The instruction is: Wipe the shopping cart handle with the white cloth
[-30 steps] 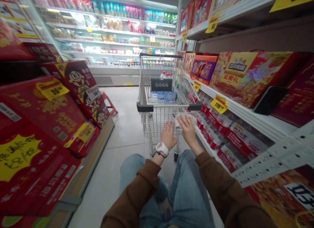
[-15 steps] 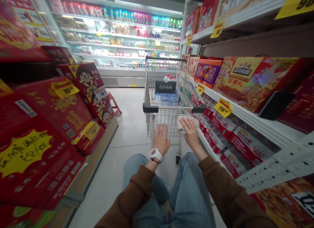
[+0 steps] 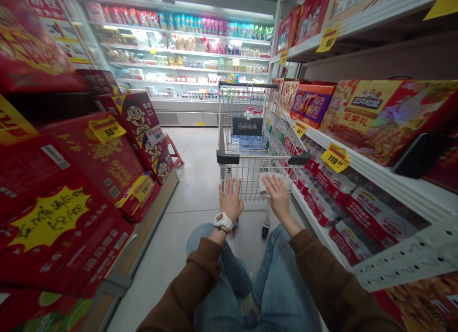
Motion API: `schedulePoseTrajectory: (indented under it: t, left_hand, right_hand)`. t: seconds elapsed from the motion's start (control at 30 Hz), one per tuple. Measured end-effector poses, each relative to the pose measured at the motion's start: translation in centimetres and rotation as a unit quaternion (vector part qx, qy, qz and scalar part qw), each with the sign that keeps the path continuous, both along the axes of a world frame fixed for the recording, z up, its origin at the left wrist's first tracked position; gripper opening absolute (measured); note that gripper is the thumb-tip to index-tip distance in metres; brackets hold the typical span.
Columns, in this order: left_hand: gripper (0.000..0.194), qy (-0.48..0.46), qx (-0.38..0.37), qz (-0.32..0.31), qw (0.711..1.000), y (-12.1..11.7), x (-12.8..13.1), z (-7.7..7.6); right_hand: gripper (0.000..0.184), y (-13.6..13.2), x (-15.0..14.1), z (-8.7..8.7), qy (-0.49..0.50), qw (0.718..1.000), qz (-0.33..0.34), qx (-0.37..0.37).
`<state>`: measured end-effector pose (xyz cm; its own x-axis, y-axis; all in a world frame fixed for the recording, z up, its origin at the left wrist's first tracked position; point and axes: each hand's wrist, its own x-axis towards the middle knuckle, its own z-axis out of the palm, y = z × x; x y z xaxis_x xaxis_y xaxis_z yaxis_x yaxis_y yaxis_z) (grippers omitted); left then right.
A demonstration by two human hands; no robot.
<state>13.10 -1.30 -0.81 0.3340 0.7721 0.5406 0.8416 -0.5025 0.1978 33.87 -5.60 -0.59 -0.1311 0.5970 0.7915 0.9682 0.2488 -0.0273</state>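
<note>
One view only, head: left hand flat against the near wire wall of a shopping cart, just under the rim, fingers open and spread, no grip on anything. White wristwatch and thin black bracelet on that wrist. Right hand lies on a white cloth (could be tissue, hard to tell) at the same wall; its fingers sit on top of the cloth, but whether they are pinching it or only resting there I can't tell. The cloth is right under those fingers and well apart from the left hand. Inside the cart, bottled water sits at the bottom, behind a black sign.

Risks: the cloth could drop to the floor if the right hand lifts, as nothing else seems to pin it. The cart could clip the white shelf of red boxes on the right if it swings that way. Its caster is near the jeans, so a knock on the leg is possible too.
</note>
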Motion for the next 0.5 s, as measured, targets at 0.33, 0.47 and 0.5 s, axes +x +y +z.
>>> schedulePoseTrajectory:
  t: [0.33, 0.47, 0.5]
  left_hand:
    - [0.077, -0.023, -0.018, -0.010, 1.000, 0.2, 0.4, 0.8]
    - [0.078, -0.026, -0.020, -0.018, 0.999, -0.2, 0.8, 1.1]
    - [0.078, -0.027, -0.020, -0.019, 0.999, -0.3, 0.9, 1.2]
  right_hand:
    - [0.080, 0.7, 0.3, -1.2, -0.004, 1.000, 0.003, -0.012]
    - [0.079, 0.1, -0.3, 0.0, 0.001, 1.000, 0.002, 0.004]
    - [0.079, 0.2, -0.5, 0.6, 0.000, 1.000, 0.003, 0.011]
